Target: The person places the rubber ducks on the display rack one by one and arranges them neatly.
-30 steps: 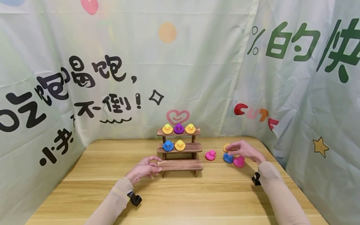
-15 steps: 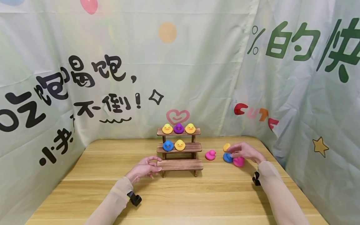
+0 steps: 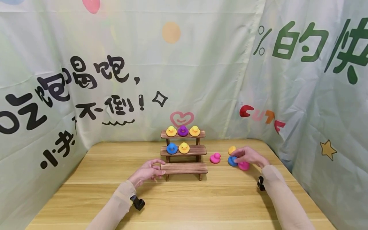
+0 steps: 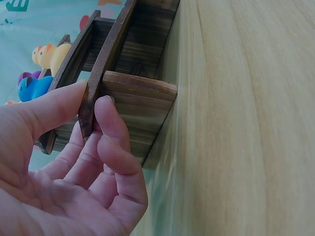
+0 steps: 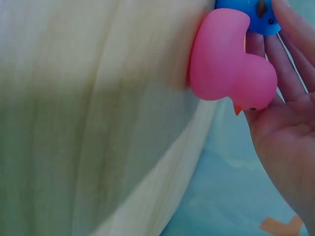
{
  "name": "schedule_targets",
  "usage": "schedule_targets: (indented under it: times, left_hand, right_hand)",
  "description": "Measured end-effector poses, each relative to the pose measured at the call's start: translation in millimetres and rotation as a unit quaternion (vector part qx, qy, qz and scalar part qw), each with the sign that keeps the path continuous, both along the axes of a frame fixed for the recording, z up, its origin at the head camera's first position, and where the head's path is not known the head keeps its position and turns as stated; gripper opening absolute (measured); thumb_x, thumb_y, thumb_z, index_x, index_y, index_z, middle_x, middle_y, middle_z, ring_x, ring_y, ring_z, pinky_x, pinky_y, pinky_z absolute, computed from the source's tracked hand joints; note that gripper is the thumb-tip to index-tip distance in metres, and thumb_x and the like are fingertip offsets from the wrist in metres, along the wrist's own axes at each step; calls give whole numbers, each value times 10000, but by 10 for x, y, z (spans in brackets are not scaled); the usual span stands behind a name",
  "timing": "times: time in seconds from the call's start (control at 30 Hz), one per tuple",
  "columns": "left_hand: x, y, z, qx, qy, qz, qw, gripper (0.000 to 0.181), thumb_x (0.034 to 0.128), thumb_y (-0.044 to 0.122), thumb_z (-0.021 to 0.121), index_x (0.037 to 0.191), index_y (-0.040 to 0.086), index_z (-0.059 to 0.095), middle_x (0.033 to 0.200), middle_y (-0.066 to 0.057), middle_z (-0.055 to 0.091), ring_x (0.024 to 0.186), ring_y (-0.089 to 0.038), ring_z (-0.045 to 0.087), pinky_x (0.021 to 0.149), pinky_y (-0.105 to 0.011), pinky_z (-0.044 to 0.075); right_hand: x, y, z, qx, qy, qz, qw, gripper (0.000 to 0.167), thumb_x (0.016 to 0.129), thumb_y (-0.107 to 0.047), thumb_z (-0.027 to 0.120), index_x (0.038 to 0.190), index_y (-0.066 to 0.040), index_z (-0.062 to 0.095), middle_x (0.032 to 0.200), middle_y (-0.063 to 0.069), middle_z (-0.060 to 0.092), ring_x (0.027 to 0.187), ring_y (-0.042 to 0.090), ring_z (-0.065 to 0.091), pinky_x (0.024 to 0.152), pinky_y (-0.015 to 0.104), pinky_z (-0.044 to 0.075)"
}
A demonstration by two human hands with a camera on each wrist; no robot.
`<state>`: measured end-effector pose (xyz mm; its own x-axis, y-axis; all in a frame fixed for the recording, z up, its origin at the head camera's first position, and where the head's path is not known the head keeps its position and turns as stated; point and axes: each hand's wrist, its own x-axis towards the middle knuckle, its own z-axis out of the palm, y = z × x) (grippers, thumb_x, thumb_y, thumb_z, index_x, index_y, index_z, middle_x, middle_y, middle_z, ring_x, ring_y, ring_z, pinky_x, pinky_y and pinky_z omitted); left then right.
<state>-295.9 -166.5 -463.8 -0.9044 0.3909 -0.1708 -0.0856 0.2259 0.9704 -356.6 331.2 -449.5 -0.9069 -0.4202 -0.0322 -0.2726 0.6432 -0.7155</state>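
Steadies a three-tier wooden stand (image 3: pixel 198 158) with the left hand (image 3: pixel 146 172), pinching the left end of the bottom shelf (image 3: pixel 185 168) between thumb and curled fingers, while stretching the right hand (image 3: pixel 251 156) to toy ducks on the surface (image 3: pixel 184 204) at right. Pinches there, by all appearances, the loose blue duck (image 3: pixel 232 161), with thumb to one side and fingers to the other; cannot tell how firmly, with the fingertips partly out of sight.

Seems to be at the pick-up step, low on the surface to the right of the stand, with a near pink duck (image 3: pixel 244 166) close alongside and a loose yellow duck (image 3: pixel 231 150) just behind. Leaves a lone pink duck (image 3: pixel 215 158) apart, toward the stand. Displays two yellows flanking a purple duck (image 3: pixel 183 131) along the top shelf (image 3: pixel 203 134), plus a blue and a yellow on the middle shelf (image 3: pixel 198 149).

Probably calls next for lifting straight up, clear of the near pink duck, then carrying leftward, perhaps to the right end of the middle shelf, and setting down upright without nudging the yellow neighbor. Calls also for a quiet left hand, lest shaking topple the rows above.
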Motion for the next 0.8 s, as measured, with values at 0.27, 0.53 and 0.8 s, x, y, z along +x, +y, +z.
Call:
schedule_targets:
  times: [0.27,0.53,0.8]
  left_hand:
    - [-35,-5,-27,54,-1,-32,10000,526,855,122,734,1317,43,493,872,-50,671,728,-164,624,599,-251,507]
    - [-45,-9,-19,61,-24,-76,9999,545,852,124,738,1325,33,482,856,-38,660,727,-160,623,590,-243,503]
    - [-22,-5,-10,49,2,-77,10000,542,867,117,726,1336,20,472,847,-26,657,730,-164,621,589,-250,497]
  right_hand:
    - [14,32,15,121,-27,65,9999,369,879,-143,731,1208,10,666,1186,180,679,1061,279,635,927,408,555]
    - [9,8,-7,25,-81,161,9998,345,869,-89,732,1188,27,672,1168,198,681,1049,297,643,911,397,565]
    - [10,-1,-11,132,-121,-82,9998,322,859,-129,751,1157,-19,701,1169,159,687,1081,312,619,948,440,541]
